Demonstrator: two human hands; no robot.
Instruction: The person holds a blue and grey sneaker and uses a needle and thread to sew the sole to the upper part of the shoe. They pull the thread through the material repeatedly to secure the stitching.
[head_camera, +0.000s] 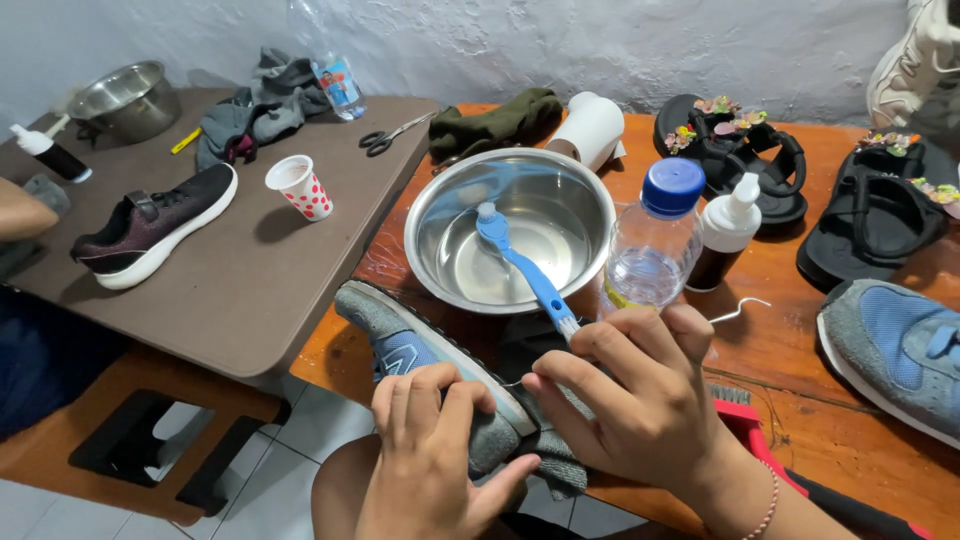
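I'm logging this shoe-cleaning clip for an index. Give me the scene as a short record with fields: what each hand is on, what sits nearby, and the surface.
left hand: left hand grips the toe of a grey and blue sneaker
right hand: right hand holds the end of a blue brush
brush head: rests inside a steel bowl
beside bowl: clear bottle with blue cap, white-topped squeeze bottle
right edge: second grey and blue sneaker, black sandals
surface: orange wooden table

Left hand curled, gripping; right hand fingers bent, pinching.
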